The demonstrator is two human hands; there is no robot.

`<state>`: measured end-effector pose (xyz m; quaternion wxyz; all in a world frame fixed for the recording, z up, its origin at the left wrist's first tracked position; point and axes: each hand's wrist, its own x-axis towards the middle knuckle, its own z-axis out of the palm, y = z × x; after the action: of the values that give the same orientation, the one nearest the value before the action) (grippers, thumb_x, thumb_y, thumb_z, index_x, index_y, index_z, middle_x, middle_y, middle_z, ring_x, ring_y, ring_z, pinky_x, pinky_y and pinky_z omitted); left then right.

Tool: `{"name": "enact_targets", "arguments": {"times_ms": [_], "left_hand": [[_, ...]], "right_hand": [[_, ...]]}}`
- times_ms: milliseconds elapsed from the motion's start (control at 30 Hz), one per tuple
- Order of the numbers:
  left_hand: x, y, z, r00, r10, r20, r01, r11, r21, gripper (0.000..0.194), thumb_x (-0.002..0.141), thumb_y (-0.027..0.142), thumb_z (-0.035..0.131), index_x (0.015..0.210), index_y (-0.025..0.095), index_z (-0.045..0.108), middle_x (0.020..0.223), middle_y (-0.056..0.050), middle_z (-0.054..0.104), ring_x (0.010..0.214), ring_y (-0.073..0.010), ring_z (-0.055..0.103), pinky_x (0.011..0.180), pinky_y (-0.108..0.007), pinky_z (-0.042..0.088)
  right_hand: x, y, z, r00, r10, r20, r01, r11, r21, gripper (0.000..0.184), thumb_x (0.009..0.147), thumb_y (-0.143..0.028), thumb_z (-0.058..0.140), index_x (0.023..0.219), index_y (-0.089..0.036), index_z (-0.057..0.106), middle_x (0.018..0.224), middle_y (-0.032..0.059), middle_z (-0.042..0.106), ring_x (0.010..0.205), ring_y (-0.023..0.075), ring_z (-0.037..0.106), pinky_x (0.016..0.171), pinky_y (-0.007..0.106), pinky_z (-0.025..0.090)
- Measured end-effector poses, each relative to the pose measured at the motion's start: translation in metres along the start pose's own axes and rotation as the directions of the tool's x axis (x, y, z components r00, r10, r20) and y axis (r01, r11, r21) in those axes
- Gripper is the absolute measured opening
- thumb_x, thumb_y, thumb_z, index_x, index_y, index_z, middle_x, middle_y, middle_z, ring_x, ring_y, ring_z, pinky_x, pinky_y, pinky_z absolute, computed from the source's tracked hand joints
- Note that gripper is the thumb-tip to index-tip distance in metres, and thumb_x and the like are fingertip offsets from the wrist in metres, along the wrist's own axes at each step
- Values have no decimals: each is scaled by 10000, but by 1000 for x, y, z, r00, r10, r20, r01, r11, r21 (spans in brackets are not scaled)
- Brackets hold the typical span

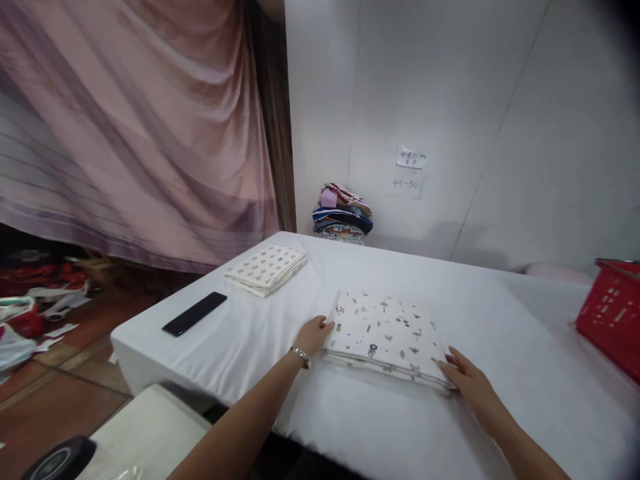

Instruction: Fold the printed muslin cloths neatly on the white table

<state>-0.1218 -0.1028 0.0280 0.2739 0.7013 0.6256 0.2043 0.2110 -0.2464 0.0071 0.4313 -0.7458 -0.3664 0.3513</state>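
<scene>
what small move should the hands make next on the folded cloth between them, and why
Perhaps a light inward press of the right hand to even the near right corner of the folded printed cloth, where the layers look slightly fanned; the left hand touches the opposite side.

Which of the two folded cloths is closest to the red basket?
The folded cloth between the two hands; the other lies beside the black slab.

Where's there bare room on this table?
Bare: the white-covered table between the folded white printed cloth and the red plastic basket. Crowded: that cloth's sides, at left hand and right hand; the left end, with a folded cream printed cloth and flat black slab.
</scene>
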Motion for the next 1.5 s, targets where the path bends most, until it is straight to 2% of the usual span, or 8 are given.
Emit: {"name": "enact_targets", "arguments": {"times_ms": [233,500,633,733,800,967,1267,1500], "left_hand": [[-4,8,5,998,-48,36,46,998,32,448,745,436,521,1088,152,571,917,-57,668,832,-180,623,695,-237,450],[-19,17,21,997,-11,77,12,1000,-14,540,722,433,568,1187,176,473,854,-12,653,786,-142,604,696,-217,436],[-33,20,26,992,97,-84,-94,995,42,542,743,412,559,1221,185,443,1056,-52,588,819,-154,584,719,-259,450],[-44,24,27,912,376,-167,-358,925,127,402,782,391,535,1143,214,519,1130,-58,546,983,-184,534,846,-299,424],[-52,28,29,828,549,-117,-522,830,199,313,796,381,532,1070,237,576,1112,-51,556,1056,-199,492,920,-331,378],[-62,42,37,724,686,76,-677,685,269,223,824,330,511,1005,260,621,1065,-50,574,1024,-203,485,906,-382,354],[-55,59,47,648,742,171,-746,575,335,205,858,299,465,996,230,600,963,-48,587,929,-190,488,807,-346,354],[-57,66,51,689,694,210,-714,599,363,273,906,290,341,952,199,594,919,-59,584,890,-184,495,782,-342,360]], "right_hand": [[-3,-17,-2,968,175,179,-188,981,57,905,662,-602,583,1377,-153,256,1203,160,538,834,224,633,637,290,522],[26,-15,-22,999,28,-20,-30,993,-110,765,650,-478,638,1312,-176,401,1044,122,587,793,202,603,620,278,471],[28,-3,-28,993,-112,-37,94,940,-329,661,740,-459,534,1303,-137,405,947,92,609,732,191,587,648,313,470],[14,-4,-23,890,-451,-59,371,795,-480,457,808,-412,442,1182,-164,527,1090,90,576,970,215,537,837,343,429],[1,-9,-16,800,-596,73,542,664,-515,355,840,-384,414,1088,-200,589,1120,69,576,1060,216,490,909,352,383],[-20,-24,7,643,-660,390,747,425,-512,292,887,-306,384,1071,-245,602,1103,51,594,1063,209,484,924,370,345],[-15,-37,26,574,-646,504,781,246,-574,260,892,-213,390,1009,-198,621,1004,71,601,962,207,477,853,347,336],[-12,-33,27,574,-675,463,783,288,-551,293,915,-228,345,963,-182,630,968,71,614,917,194,496,823,321,344]]}}
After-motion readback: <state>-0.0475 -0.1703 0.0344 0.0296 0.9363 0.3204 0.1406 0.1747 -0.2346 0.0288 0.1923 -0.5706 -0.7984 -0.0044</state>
